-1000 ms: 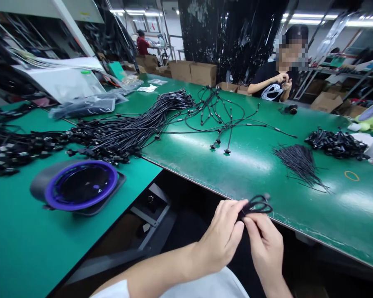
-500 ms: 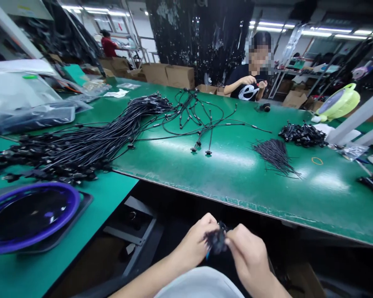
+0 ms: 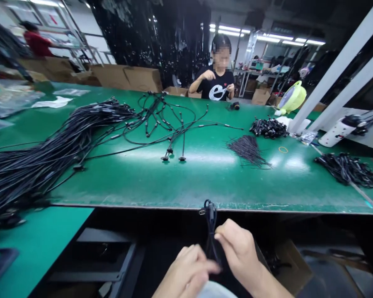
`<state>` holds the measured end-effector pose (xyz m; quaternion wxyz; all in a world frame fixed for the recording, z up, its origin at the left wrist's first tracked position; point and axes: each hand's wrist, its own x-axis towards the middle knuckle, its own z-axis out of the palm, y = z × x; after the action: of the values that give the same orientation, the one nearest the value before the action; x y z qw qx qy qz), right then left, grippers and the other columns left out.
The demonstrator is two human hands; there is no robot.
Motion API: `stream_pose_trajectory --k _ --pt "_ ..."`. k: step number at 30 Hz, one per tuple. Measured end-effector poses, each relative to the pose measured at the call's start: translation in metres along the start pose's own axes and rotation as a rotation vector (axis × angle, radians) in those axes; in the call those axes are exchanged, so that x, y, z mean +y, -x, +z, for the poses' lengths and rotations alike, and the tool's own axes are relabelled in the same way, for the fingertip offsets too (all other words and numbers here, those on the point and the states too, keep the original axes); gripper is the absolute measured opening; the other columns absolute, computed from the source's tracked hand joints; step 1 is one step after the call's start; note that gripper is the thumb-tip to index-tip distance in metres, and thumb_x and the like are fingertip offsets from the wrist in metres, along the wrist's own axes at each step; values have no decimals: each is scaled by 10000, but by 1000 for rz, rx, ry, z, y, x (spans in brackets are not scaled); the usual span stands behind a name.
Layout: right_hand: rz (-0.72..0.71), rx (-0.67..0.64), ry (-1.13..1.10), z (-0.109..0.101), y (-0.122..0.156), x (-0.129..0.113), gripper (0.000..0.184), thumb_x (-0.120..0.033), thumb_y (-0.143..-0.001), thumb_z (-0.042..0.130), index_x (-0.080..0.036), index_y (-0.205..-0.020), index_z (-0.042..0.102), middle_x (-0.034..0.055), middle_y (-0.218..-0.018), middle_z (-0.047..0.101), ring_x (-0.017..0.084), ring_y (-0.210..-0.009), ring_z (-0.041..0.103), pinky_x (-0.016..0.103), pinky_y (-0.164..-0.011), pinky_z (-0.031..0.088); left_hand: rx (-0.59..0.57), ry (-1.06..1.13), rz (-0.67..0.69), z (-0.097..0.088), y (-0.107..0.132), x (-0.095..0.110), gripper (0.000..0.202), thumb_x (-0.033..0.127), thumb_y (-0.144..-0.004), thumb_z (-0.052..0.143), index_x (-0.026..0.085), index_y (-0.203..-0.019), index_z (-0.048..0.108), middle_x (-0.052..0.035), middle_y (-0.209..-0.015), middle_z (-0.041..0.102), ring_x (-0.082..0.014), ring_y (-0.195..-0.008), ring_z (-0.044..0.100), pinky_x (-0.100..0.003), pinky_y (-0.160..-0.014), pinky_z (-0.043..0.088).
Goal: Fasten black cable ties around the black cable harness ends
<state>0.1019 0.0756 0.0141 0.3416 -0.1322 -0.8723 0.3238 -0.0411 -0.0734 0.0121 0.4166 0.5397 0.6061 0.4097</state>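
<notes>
1. My right hand pinches a folded black cable between thumb and fingers, below the near edge of the table. The cable stands upright out of the grip, its looped top and small connector just level with the table edge.
2. My left hand closes in against the cable's lower part from the left, fingertips touching it beside the right thumb. I judge it is steadying the bundled strands so they stay together; how firmly it grips I cannot tell, since the hand is blurred.
3. Holding the cable off the table, over my lap, keeps both hands free to work around it.
4. Further out on the table, a spread of loose cables with connectors lies in the middle, and a thick bunch of black cables runs off to the left.
5. To the right lie a fan of thin black ties, a heap of small coiled cables and another heap of cables, well apart from each other.
6. Across the table a co-worker handles something small with both hands; cardboard boxes stand behind.
</notes>
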Motion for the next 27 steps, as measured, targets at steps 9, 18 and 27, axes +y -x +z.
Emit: stream_pose_trajectory --k 9,18,27 --pt "-376 139 370 13 4 20 466 14 -821 657 -172 -1246 610 50 -844 703 160 -704 642 267 -689 492 -54 994 -252 16 -34 0 892 850 -749 490 199 -1358 529 -149 -1340 561 -317 -1248 514 -479 -1093 362" --pt "-234 -9 86 23 -1 33 214 -53 -877 640 -183 -1047 638 46 -902 706 163 -757 646 291 -703 490 43 731 -74 2 -35 -3 828 495 -957 522 242 -1578 37 -168 -1539 372 -270 -1388 422 -415 -1112 383" --pt "-304 -48 303 -3 -27 31 366 -315 -944 644 -141 -1261 590 144 -1094 649 273 -974 618 403 -865 462 133 -270 -174 -14 -55 -14 648 325 -992 424 113 -1554 183 -142 -1148 688 -266 -1007 672 -405 -939 498"
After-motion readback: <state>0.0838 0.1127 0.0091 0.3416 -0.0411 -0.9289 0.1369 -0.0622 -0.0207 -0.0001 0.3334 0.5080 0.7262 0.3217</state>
